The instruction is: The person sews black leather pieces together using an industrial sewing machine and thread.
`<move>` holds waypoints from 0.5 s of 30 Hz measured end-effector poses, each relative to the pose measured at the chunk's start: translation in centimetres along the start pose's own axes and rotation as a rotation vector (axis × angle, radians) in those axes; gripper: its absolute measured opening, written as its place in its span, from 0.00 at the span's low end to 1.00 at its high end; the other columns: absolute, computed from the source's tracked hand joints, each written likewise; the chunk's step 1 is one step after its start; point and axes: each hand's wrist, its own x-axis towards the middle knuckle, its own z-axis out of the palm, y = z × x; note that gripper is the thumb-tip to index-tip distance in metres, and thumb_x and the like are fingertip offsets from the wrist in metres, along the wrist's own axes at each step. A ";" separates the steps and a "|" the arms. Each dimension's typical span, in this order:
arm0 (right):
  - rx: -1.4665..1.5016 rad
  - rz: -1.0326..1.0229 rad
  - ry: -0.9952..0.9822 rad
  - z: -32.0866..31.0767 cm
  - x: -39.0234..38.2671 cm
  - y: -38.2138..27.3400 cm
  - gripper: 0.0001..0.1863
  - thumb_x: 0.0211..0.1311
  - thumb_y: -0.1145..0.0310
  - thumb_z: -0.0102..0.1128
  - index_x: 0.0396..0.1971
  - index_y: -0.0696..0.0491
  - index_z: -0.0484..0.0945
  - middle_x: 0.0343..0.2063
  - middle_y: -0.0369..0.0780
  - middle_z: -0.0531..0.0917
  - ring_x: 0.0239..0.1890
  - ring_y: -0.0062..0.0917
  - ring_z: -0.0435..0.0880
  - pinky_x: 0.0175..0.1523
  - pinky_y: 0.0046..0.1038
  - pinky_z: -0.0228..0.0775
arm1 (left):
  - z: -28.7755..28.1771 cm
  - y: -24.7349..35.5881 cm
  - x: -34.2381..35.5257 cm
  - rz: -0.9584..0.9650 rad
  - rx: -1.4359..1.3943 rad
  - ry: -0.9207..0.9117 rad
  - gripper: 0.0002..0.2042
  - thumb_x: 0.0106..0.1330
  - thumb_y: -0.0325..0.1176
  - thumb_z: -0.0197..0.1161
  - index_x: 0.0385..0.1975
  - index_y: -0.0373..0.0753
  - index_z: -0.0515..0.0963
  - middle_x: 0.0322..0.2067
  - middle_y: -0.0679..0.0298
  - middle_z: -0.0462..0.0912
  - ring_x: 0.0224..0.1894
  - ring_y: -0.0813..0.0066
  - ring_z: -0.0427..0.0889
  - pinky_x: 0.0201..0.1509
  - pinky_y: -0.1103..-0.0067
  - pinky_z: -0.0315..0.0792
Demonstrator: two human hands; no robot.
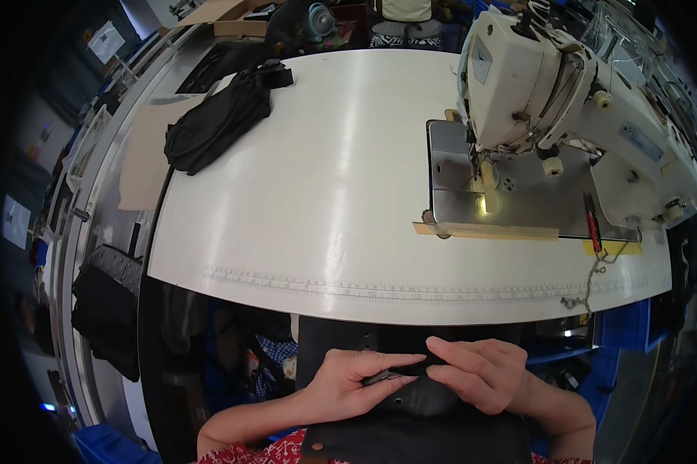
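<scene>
Clock directions are read from your hands, with 12 o'clock straight ahead. The grey piece (pixel 381 377), small and thin, lies at the centre, low before your body; its kind cannot be told. Your left hand (pixel 348 380) pinches it between thumb and forefinger. Your right hand (pixel 483 373) faces the left, its fingers bent and close together, tips just beside the left fingertips; whether they touch, or grip anything, cannot be told. Beneath both hands lies dark cloth (pixel 426 399), with red patterned clothing (pixel 286 448) at 8 o'clock.

At 12 o'clock, beyond your hands, the white tabletop (pixel 310 193) bears a ruler scale (pixel 340 290) along its near edge. At 1 o'clock stands the sewing machine (pixel 518 93), its lamp lighting the metal bed plate (pixel 541 213); tan tape (pixel 487 231) runs along the near side of the plate. Between 1 and 2 o'clock lie a red-handled tool (pixel 593 228) and a grey cord (pixel 590 286), which reaches the near edge. At 11 o'clock a black pouch (pixel 221 120) rests slantwise at the far left of the tabletop. Off the tabletop, at 10 o'clock, lies a beige sheet (pixel 141 158); between 9 and 10 o'clock, a black bundle (pixel 105 317). A blue bin (pixel 630 325) stands between 2 and 3 o'clock.
</scene>
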 end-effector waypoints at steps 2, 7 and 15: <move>-0.004 -0.030 -0.007 -0.2 0.2 -0.1 0.13 0.54 0.72 0.65 0.41 0.54 0.82 0.47 0.45 0.86 0.32 0.21 0.86 0.32 0.15 0.75 | 0.2 -0.2 0.0 0.051 -0.024 0.013 0.18 0.63 0.27 0.70 0.54 0.44 0.83 0.22 0.62 0.83 0.20 0.80 0.74 0.26 0.84 0.69; -0.006 -0.018 0.010 -0.1 0.2 0.0 0.13 0.54 0.72 0.64 0.40 0.54 0.82 0.46 0.45 0.86 0.31 0.21 0.85 0.32 0.15 0.75 | 0.2 -0.5 0.0 0.044 -0.035 0.021 0.19 0.61 0.25 0.70 0.54 0.45 0.83 0.21 0.63 0.81 0.20 0.80 0.75 0.26 0.83 0.68; 0.004 0.002 0.033 0.2 0.0 0.0 0.10 0.55 0.71 0.64 0.39 0.53 0.82 0.46 0.45 0.86 0.30 0.19 0.85 0.30 0.14 0.73 | 0.0 -0.6 -0.2 0.046 -0.051 0.006 0.22 0.59 0.21 0.68 0.55 0.47 0.82 0.18 0.64 0.78 0.20 0.79 0.72 0.27 0.82 0.68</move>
